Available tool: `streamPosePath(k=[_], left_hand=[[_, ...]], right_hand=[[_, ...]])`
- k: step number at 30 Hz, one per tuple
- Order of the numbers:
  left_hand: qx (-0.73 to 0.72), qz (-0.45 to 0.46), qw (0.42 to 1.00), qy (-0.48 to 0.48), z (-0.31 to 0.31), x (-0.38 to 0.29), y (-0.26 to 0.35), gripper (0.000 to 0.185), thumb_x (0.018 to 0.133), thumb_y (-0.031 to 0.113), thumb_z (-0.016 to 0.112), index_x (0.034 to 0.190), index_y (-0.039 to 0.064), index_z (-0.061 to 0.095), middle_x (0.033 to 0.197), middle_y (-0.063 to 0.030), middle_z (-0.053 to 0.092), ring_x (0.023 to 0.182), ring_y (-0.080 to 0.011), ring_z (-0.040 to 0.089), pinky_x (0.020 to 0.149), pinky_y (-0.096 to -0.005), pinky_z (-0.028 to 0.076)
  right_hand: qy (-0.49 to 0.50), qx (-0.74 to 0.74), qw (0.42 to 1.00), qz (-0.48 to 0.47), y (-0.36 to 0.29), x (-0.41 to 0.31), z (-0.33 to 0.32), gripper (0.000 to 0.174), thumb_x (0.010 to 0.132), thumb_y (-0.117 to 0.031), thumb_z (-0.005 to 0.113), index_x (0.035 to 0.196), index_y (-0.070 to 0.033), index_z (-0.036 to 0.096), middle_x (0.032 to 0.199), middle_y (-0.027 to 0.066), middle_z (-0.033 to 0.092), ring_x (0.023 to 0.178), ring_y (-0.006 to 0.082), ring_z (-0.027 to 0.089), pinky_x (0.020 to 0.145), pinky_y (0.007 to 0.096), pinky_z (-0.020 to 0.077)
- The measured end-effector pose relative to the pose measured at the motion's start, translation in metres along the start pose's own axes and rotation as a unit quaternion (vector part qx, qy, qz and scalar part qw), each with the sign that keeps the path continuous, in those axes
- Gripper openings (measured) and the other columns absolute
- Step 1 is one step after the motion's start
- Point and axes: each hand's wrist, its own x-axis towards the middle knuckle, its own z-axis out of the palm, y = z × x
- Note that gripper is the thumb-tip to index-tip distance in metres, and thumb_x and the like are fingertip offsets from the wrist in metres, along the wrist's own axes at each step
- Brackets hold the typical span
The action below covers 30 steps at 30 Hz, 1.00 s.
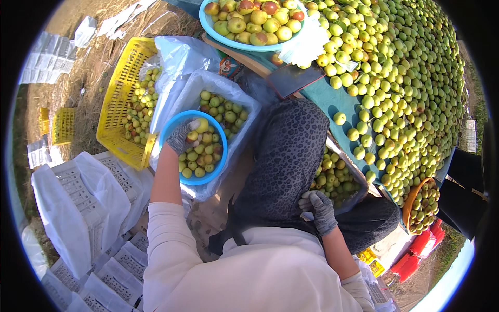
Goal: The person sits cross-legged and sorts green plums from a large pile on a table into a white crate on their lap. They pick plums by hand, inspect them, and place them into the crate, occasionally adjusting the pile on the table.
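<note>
My left hand point(180, 137), in a grey knit glove, reaches over the rim of a blue plastic bowl point(170, 121) and has its fingers around jujubes point(192, 136). More green and brownish jujubes lie below it in the bowl. The bowl sits over one end of a crate lined with clear plastic point(243, 102), where further jujubes point(227, 114) show. Beside my thigh, my right hand point(320, 210), also gloved, rests with its fingers loosely curled and thumb apart; no fruit is seen in it. A lined container of jujubes point(334, 177) lies just past it, partly hidden by my legs.
A sloping table point(327, 102) carries a large heap of jujubes point(405, 78). A light-blue basin point(253, 46) and a dark flat object point(296, 79) are at its edge. A yellow crate point(119, 101) stands left, white crates point(84, 202) lower left, an orange basket point(410, 204) right.
</note>
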Motion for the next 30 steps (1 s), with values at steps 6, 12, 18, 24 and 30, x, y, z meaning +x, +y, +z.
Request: streamPosePath(k=[6, 12, 18, 24, 30], left_hand=[[-0.314, -0.023, 0.938, -0.144, 0.083, 0.042, -0.003, 0.048, 0.079, 0.038, 0.076, 0.115, 0.013, 0.057, 0.098, -0.0098, 0.065, 0.075, -0.0172, 0.063, 0.056, -0.0275, 0.055], [-0.502, -0.093, 0.846, 0.154, 0.152, 0.147, -0.047, 0.046, 0.084, 0.040, 0.069, 0.116, 0.010, 0.054, 0.104, -0.0087, 0.059, 0.088, -0.0265, 0.060, 0.067, -0.0383, 0.054], [-0.396, -0.019, 0.903, 0.168, 0.137, 0.166, -0.067, 0.055, 0.089, 0.037, 0.063, 0.133, 0.008, 0.048, 0.128, -0.0110, 0.053, 0.106, -0.0264, 0.054, 0.090, -0.0374, 0.048], [-0.009, 0.364, 0.918, 0.160, 0.193, 0.026, -0.028, 0.034, 0.093, 0.011, 0.053, 0.126, 0.001, 0.052, 0.124, -0.0132, 0.054, 0.109, -0.0235, 0.055, 0.098, -0.0353, 0.044], [0.200, 0.667, 0.717, 0.023, 0.290, -0.094, 0.032, 0.018, 0.088, 0.007, 0.056, 0.104, 0.005, 0.063, 0.102, -0.0120, 0.063, 0.096, -0.0300, 0.059, 0.087, -0.0395, 0.049]], right_hand=[[-0.004, 0.045, 0.999, -0.027, 0.007, 0.007, 0.000, 0.031, 0.095, -0.034, 0.055, 0.097, -0.004, 0.062, 0.081, 0.0079, 0.066, 0.070, 0.0130, 0.061, 0.061, 0.0256, 0.0524], [0.034, 0.009, 0.998, 0.047, -0.005, -0.007, 0.001, 0.035, 0.096, -0.037, 0.055, 0.101, -0.003, 0.060, 0.086, 0.0088, 0.067, 0.073, 0.0131, 0.062, 0.064, 0.0275, 0.0543], [0.009, 0.051, 0.996, 0.068, -0.019, -0.007, -0.003, 0.033, 0.096, -0.035, 0.055, 0.101, -0.003, 0.061, 0.087, 0.0088, 0.067, 0.073, 0.0129, 0.061, 0.069, 0.0272, 0.0533], [0.299, -0.248, 0.895, -0.218, -0.059, 0.019, -0.089, 0.018, 0.091, -0.009, 0.051, 0.103, -0.003, 0.064, 0.098, 0.0118, 0.067, 0.095, 0.0279, 0.060, 0.091, 0.0383, 0.0451], [0.439, -0.560, 0.701, 0.053, -0.059, 0.065, -0.190, 0.067, 0.088, -0.042, 0.057, 0.145, -0.014, 0.035, 0.146, 0.0175, 0.037, 0.135, 0.0389, 0.031, 0.113, 0.0531, 0.0193]])
